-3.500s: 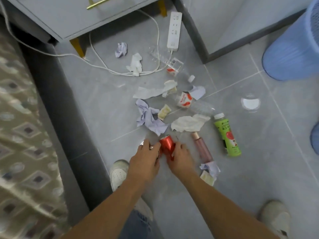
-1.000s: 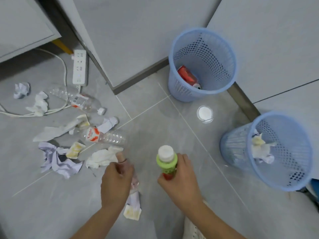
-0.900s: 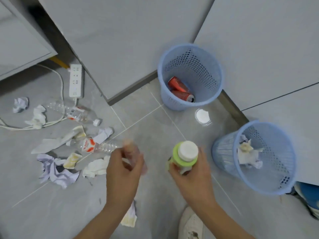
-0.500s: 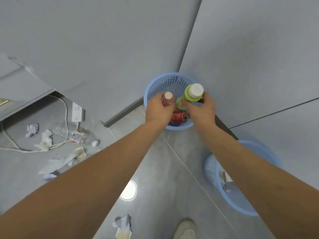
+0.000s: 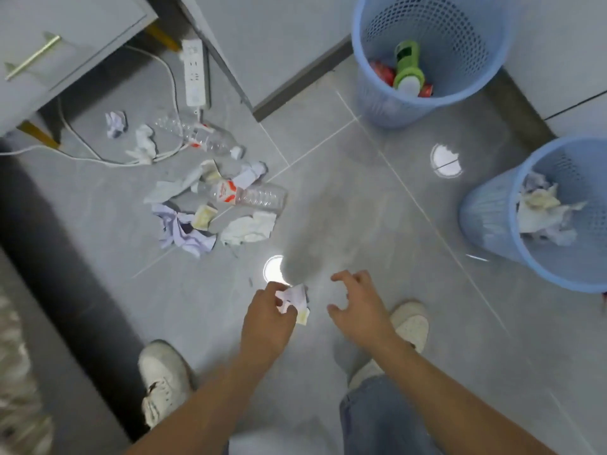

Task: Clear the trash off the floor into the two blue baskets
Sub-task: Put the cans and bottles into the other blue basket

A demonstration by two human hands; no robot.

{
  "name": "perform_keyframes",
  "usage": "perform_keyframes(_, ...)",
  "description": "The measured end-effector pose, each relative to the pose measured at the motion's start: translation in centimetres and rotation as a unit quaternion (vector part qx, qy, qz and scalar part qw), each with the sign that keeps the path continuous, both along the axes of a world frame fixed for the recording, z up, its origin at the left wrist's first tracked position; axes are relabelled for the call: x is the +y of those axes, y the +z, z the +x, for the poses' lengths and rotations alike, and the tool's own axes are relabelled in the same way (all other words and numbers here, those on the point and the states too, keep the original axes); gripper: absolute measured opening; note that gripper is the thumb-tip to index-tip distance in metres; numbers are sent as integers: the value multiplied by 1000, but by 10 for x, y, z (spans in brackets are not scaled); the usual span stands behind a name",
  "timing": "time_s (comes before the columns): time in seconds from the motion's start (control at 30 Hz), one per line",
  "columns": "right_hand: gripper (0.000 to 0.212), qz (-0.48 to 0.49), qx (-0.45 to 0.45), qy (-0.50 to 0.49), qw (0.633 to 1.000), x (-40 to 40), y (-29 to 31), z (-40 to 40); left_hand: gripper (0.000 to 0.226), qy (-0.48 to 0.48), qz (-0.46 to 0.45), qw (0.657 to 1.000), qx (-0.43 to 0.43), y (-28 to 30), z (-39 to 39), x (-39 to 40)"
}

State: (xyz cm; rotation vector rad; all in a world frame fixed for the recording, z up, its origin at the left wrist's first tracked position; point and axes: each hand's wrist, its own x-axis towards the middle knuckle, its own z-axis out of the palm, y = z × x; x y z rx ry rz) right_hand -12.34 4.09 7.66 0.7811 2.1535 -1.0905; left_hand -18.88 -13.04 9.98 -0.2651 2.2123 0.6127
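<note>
My left hand (image 5: 267,318) pinches a small crumpled paper scrap (image 5: 293,298) low over the grey floor. My right hand (image 5: 359,305) hovers beside it with fingers spread and empty. The far blue basket (image 5: 387,103) holds the green bottle (image 5: 407,65) and red cans (image 5: 382,73). The near blue basket (image 5: 486,215) at the right holds crumpled paper (image 5: 542,211). A heap of trash lies left of centre: two clear plastic bottles (image 5: 253,195) (image 5: 200,134), white tissue (image 5: 249,228), purple paper (image 5: 184,229) and more paper wads (image 5: 115,123).
A white power strip (image 5: 194,72) and its cable (image 5: 98,156) lie among the far trash beside a grey cabinet (image 5: 65,44). My white shoes (image 5: 162,379) (image 5: 410,323) stand near my hands. A patterned cloth (image 5: 16,372) borders the left edge.
Both hands dropped the pink and green bottles into the far basket, then came back down to the floor. My left hand has taken hold of a paper scrap.
</note>
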Motion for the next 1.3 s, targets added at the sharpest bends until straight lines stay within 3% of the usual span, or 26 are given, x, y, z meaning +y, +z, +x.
perform_keyframes(0.13, 75, 20, -21, 82, 996, -56, -46, 23, 42, -9, -34, 997, -67, -38, 37, -60)
perform_keyframes(0.27, 94, 80, 18, 144, 986, -94, -93, 17, 50, -11, -6, 998, -56, -79, 38, -88)
perform_keyframes(0.4, 73, 133, 32, 244, 960, -117, -123, 15, 53, 2, 18, 999, -42, -109, 23, -100)
perform_keyframes(0.57, 53, 132, 39, 325, 936, -118, -135, 21, 39, 18, 24, 999, -29, -108, 5, -117)
perform_keyframes(0.67, 57, 126, 11, 270, 955, -100, -126, 25, 31, 33, 16, 998, -49, -96, 1, -123)
perform_keyframes(0.77, 32, 102, 14, 201, 974, -73, -95, 19, 25, 31, 16, 997, -73, -80, 1, -117)
perform_keyframes(0.93, 19, 120, 47, 103, 986, -28, -65, 17, 43, -145, -6, 988, -44, -78, 16, -72)
perform_keyframes(1.1, 21, 126, 86, 69, 986, -2, -70, 17, 68, -372, -13, 928, -18, -124, 53, -36)
perform_keyframes(1.3, 21, 102, 97, -6, 990, 14, -55, 29, 69, -490, -37, 868, 69, -161, 64, -65)
